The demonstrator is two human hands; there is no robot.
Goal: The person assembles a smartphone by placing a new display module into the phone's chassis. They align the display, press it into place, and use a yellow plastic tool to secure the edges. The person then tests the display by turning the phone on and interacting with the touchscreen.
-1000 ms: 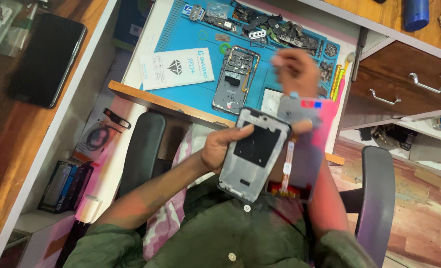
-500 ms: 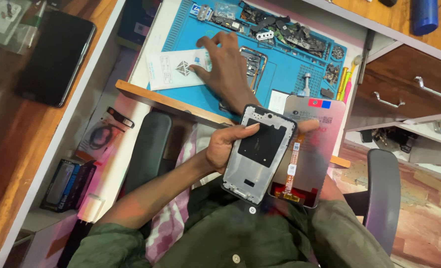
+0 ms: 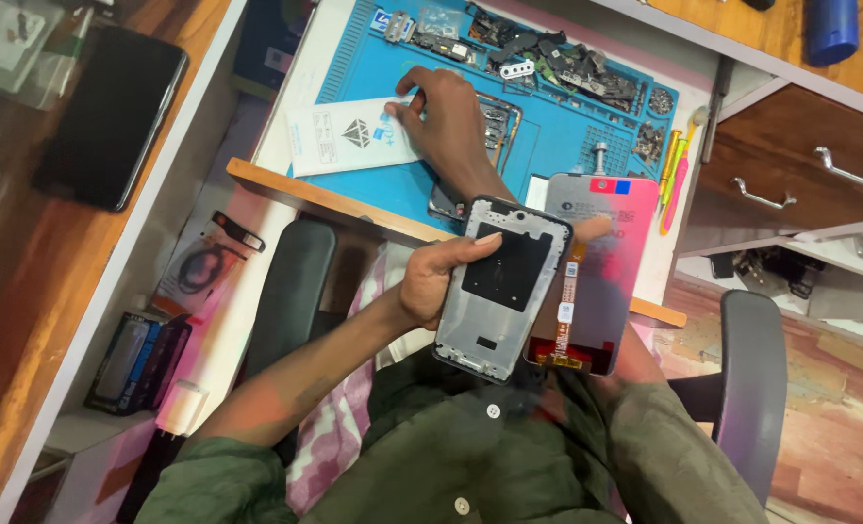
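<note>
My left hand point(image 3: 431, 283) grips a grey phone frame point(image 3: 502, 291) with a black pad on its inner side, held upright above my lap. Behind it, in the same grip, is a display panel point(image 3: 597, 262) with an orange flex cable hanging from it. My right hand point(image 3: 448, 124) reaches forward onto the blue work mat point(image 3: 558, 155). Its fingertips rest on the edge of a white packet point(image 3: 339, 141), and its palm covers another phone frame point(image 3: 501, 121) lying on the mat.
Several small phone parts and screws point(image 3: 548, 63) lie along the mat's far edge. Coloured pry tools point(image 3: 676, 180) sit at its right. A black phone point(image 3: 111, 116) lies on the wooden counter at the left. Open drawers point(image 3: 800, 175) stand at the right, and chair armrests point(image 3: 291, 291) flank me.
My right hand left the spot above the held phone, went down onto the mat and slid left to the white packet. My left hand kept holding the frame and panel.
</note>
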